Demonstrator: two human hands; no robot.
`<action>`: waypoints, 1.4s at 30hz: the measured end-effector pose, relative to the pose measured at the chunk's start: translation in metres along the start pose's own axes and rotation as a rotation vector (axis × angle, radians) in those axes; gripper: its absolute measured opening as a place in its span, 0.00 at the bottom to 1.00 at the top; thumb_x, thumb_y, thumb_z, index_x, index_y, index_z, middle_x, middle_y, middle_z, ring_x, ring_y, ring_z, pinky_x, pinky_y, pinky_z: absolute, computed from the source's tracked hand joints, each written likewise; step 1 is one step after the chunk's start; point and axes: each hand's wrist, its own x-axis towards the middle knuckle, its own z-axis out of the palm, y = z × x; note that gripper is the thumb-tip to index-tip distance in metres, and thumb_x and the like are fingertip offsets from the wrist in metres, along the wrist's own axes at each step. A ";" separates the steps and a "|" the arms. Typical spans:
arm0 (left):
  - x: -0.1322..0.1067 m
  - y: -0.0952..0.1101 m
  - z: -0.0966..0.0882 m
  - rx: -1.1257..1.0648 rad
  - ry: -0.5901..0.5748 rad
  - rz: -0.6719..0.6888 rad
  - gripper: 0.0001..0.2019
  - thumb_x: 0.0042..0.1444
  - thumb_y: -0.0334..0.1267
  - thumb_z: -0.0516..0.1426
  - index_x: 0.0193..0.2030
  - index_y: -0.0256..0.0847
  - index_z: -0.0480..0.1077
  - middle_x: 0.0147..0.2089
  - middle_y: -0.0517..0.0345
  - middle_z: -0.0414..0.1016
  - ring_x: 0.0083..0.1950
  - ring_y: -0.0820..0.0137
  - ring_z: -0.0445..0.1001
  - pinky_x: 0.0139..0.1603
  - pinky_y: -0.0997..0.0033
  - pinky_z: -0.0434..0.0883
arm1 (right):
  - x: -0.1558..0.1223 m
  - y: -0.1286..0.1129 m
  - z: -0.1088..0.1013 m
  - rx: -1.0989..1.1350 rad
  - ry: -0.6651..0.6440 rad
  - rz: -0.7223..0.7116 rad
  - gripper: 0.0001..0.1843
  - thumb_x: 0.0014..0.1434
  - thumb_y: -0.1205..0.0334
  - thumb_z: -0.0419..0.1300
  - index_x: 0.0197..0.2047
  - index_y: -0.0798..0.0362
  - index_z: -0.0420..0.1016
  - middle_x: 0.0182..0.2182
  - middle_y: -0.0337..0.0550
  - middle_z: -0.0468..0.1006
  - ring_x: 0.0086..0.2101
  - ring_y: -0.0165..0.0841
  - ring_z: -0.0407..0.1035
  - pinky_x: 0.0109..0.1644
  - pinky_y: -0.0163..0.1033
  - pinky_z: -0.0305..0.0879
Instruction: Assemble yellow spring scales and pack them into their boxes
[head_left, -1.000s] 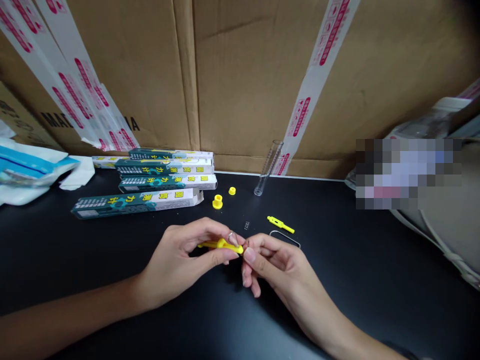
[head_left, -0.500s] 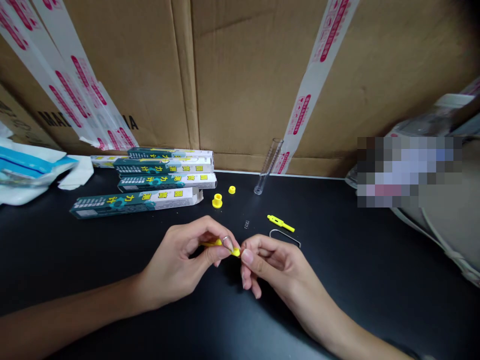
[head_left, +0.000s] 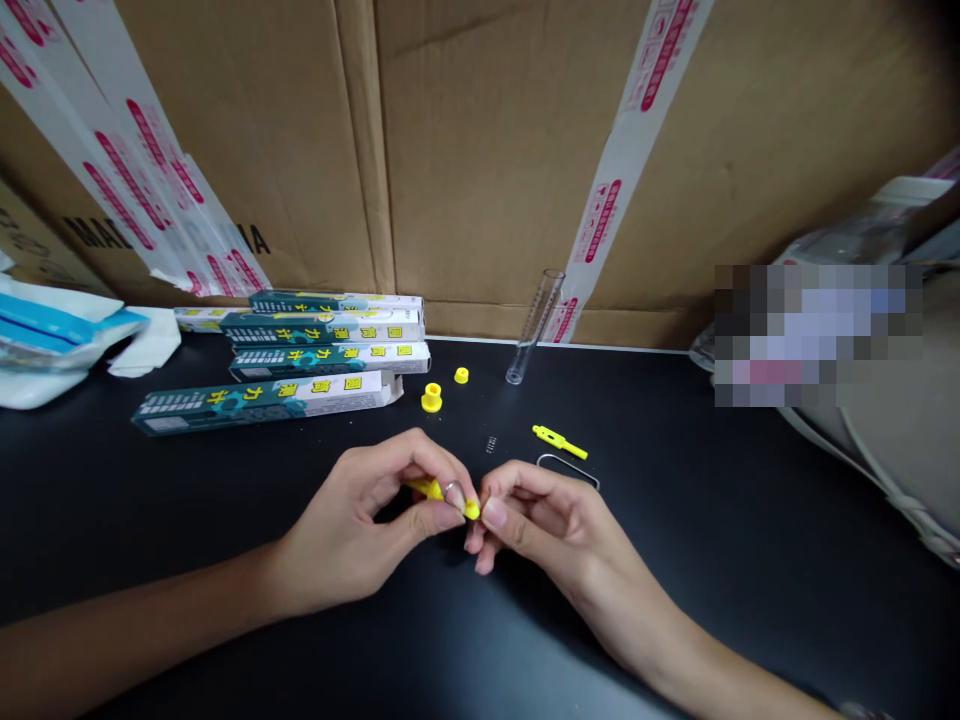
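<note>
My left hand (head_left: 390,520) is closed in a pinch on a yellow plastic piece (head_left: 472,510). A small metal ring (head_left: 454,492) shows at its fingertips, and more yellow plastic sticks out behind the index finger. Close against the tip of that piece, my right hand (head_left: 536,515) pinches thumb to index finger. What sits between those fingertips is too small to make out. Beyond the hands lie a small coil spring (head_left: 491,445), a flat yellow slotted part (head_left: 559,442) and a bent metal wire (head_left: 568,466).
Farther back are a yellow flanged cap (head_left: 431,399), a smaller yellow cap (head_left: 462,375) and a clear tube (head_left: 534,328). Several slim printed boxes (head_left: 270,400) lie at left. A taped cardboard box (head_left: 465,150) forms the back. A plastic bottle (head_left: 862,230) and bag (head_left: 892,430) are at right.
The lower fingers of my right hand have curled inward and up. Both hands keep their pinch around the yellow piece, which has tilted slightly. The camera view has shifted a little.
</note>
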 end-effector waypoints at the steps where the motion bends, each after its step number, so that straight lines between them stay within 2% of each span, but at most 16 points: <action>1: 0.000 0.000 0.000 0.002 0.002 0.010 0.06 0.57 0.28 0.63 0.35 0.39 0.70 0.37 0.59 0.76 0.35 0.74 0.76 0.36 0.75 0.74 | -0.001 0.000 0.001 -0.013 -0.001 0.000 0.14 0.60 0.53 0.67 0.33 0.56 0.74 0.28 0.39 0.76 0.30 0.28 0.72 0.37 0.34 0.71; 4: 0.000 0.002 0.003 0.053 0.049 0.046 0.11 0.51 0.27 0.67 0.31 0.39 0.68 0.33 0.59 0.76 0.33 0.73 0.76 0.34 0.75 0.74 | -0.004 0.000 0.005 -0.078 -0.002 0.007 0.15 0.61 0.52 0.65 0.33 0.56 0.73 0.27 0.39 0.76 0.27 0.27 0.72 0.36 0.35 0.70; 7: 0.000 0.003 0.005 0.070 0.067 0.067 0.10 0.53 0.25 0.65 0.31 0.39 0.68 0.33 0.60 0.76 0.32 0.73 0.77 0.32 0.76 0.75 | -0.006 0.002 0.008 -0.143 0.012 -0.010 0.16 0.62 0.50 0.64 0.34 0.54 0.71 0.27 0.40 0.77 0.26 0.28 0.72 0.35 0.37 0.70; 13: -0.002 0.004 0.005 -0.047 0.012 0.018 0.09 0.56 0.24 0.61 0.30 0.38 0.66 0.35 0.61 0.75 0.30 0.75 0.79 0.32 0.75 0.78 | -0.004 0.004 0.008 -0.161 0.015 -0.036 0.15 0.62 0.51 0.64 0.33 0.54 0.70 0.28 0.40 0.76 0.27 0.29 0.72 0.35 0.36 0.71; 19: 0.000 0.003 0.004 0.002 0.054 -0.028 0.14 0.53 0.24 0.65 0.29 0.39 0.63 0.32 0.63 0.76 0.33 0.76 0.77 0.35 0.78 0.75 | -0.005 0.007 0.009 -0.159 0.052 -0.059 0.14 0.62 0.51 0.64 0.34 0.53 0.71 0.26 0.39 0.75 0.27 0.29 0.71 0.33 0.36 0.71; 23: -0.001 0.003 0.005 -0.031 0.038 -0.010 0.16 0.52 0.25 0.65 0.34 0.42 0.61 0.34 0.63 0.76 0.33 0.75 0.76 0.35 0.76 0.74 | -0.007 0.007 0.010 -0.203 0.069 -0.081 0.14 0.62 0.51 0.64 0.34 0.53 0.70 0.27 0.38 0.74 0.26 0.28 0.70 0.31 0.34 0.71; 26: -0.003 0.005 0.003 0.060 -0.004 0.026 0.16 0.53 0.26 0.64 0.41 0.42 0.63 0.36 0.61 0.74 0.34 0.75 0.73 0.35 0.75 0.72 | -0.007 0.007 0.010 -0.256 0.099 -0.108 0.13 0.63 0.52 0.64 0.33 0.53 0.71 0.28 0.38 0.73 0.26 0.27 0.70 0.31 0.33 0.71; 30: -0.006 0.007 -0.002 0.122 -0.080 0.065 0.11 0.58 0.26 0.56 0.45 0.42 0.63 0.39 0.58 0.73 0.37 0.72 0.72 0.39 0.72 0.72 | -0.008 0.008 0.009 -0.275 0.108 -0.113 0.14 0.63 0.51 0.62 0.34 0.53 0.71 0.28 0.39 0.73 0.27 0.28 0.70 0.32 0.35 0.73; 34: -0.004 0.005 -0.002 0.226 -0.056 0.034 0.07 0.64 0.28 0.51 0.45 0.42 0.65 0.39 0.58 0.74 0.38 0.72 0.74 0.40 0.73 0.72 | -0.007 0.008 0.005 -0.265 0.114 -0.085 0.14 0.64 0.49 0.61 0.35 0.52 0.70 0.28 0.39 0.73 0.28 0.30 0.71 0.33 0.37 0.73; 38: -0.001 0.005 0.000 0.466 -0.026 0.098 0.09 0.65 0.28 0.53 0.49 0.42 0.70 0.43 0.59 0.77 0.42 0.74 0.76 0.45 0.76 0.71 | -0.005 0.006 0.001 -0.294 0.119 -0.085 0.15 0.63 0.48 0.62 0.36 0.51 0.72 0.29 0.38 0.72 0.29 0.29 0.70 0.33 0.35 0.73; 42: -0.002 0.008 0.001 0.590 -0.037 0.214 0.11 0.62 0.27 0.55 0.49 0.41 0.71 0.44 0.58 0.80 0.44 0.73 0.77 0.49 0.76 0.70 | -0.003 0.004 -0.003 -0.359 0.129 -0.062 0.16 0.61 0.47 0.64 0.34 0.52 0.75 0.28 0.36 0.71 0.26 0.26 0.66 0.28 0.31 0.69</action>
